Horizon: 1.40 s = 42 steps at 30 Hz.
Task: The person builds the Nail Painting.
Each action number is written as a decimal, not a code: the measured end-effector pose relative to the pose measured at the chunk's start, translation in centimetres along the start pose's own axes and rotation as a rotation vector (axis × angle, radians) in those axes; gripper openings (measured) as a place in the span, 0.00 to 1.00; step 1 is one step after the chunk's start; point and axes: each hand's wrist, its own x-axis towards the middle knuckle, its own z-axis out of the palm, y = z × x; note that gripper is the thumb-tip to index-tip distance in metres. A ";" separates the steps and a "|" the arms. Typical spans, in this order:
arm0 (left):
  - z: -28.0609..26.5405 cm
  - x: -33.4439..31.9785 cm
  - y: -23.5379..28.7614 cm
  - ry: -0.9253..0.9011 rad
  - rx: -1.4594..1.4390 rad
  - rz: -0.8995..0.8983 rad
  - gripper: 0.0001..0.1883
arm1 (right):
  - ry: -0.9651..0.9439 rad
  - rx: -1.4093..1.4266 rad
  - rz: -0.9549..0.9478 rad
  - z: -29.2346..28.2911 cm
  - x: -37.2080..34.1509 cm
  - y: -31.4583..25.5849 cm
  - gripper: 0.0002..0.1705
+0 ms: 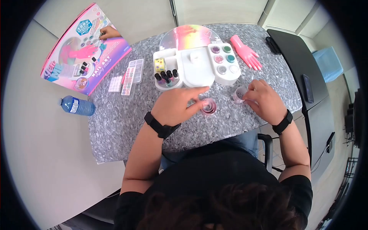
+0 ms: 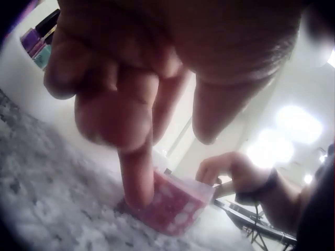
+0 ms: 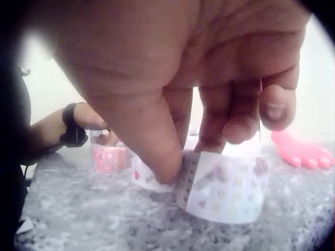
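Head view: on the grey speckled table, the coiled pink patterned strip lies by the open left hand. Left wrist view: a fingertip meets that strip; light contact would avoid shifting it. Right wrist view: the right hand narrowly pinches a thin white patterned coiled strip, best held gently to avoid creasing.
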 end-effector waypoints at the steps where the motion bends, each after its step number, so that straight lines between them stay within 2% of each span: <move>1: -0.2 0.1 0.5 0.051 -0.019 0.023 0.25 | 0.033 0.000 -0.018 -0.2 0.1 -0.4 0.08; 3: -0.6 0.1 1.7 0.099 -0.019 0.104 0.26 | 0.070 0.000 -0.036 -0.4 0.6 -1.5 0.09; 4: -0.6 0.2 2.1 0.149 -0.025 0.177 0.28 | 0.129 0.048 -0.114 -0.4 0.9 -2.3 0.10; 5: -0.3 0.2 2.3 0.147 -0.022 0.176 0.28 | 0.186 0.097 -0.192 -0.3 1.2 -3.1 0.11; 7: 0.4 0.6 2.3 0.171 -0.129 0.367 0.24 | 0.208 0.142 -0.254 0.1 1.7 -4.6 0.11; 8: 0.6 0.6 1.9 0.171 -0.126 0.365 0.24 | 0.228 0.184 -0.315 0.2 1.9 -5.4 0.11; 10: 0.9 0.8 1.2 0.153 -0.044 0.439 0.17 | 0.219 0.207 -0.336 0.5 2.2 -6.5 0.11; 13: 0.5 0.8 0.7 0.214 0.024 0.373 0.13 | 0.298 0.235 -0.368 1.4 2.3 -7.5 0.10; 16: -0.4 0.6 0.8 0.236 0.107 0.401 0.12 | 0.223 0.243 -0.453 2.2 2.4 -7.2 0.10; 23: -0.3 0.5 0.4 0.260 0.163 0.369 0.11 | 0.174 0.228 -0.309 3.0 2.5 -6.9 0.11; 31: -0.1 0.1 0.5 0.188 0.228 0.287 0.11 | 0.122 0.045 -0.136 2.9 2.1 -7.3 0.13; 40: 0.1 -0.1 0.4 0.127 0.200 0.253 0.09 | 0.013 -0.048 -0.030 2.9 1.8 -8.3 0.15; 42: 0.1 -0.1 0.3 0.119 0.213 0.248 0.09 | 0.054 -0.054 -0.068 3.1 1.9 -8.3 0.14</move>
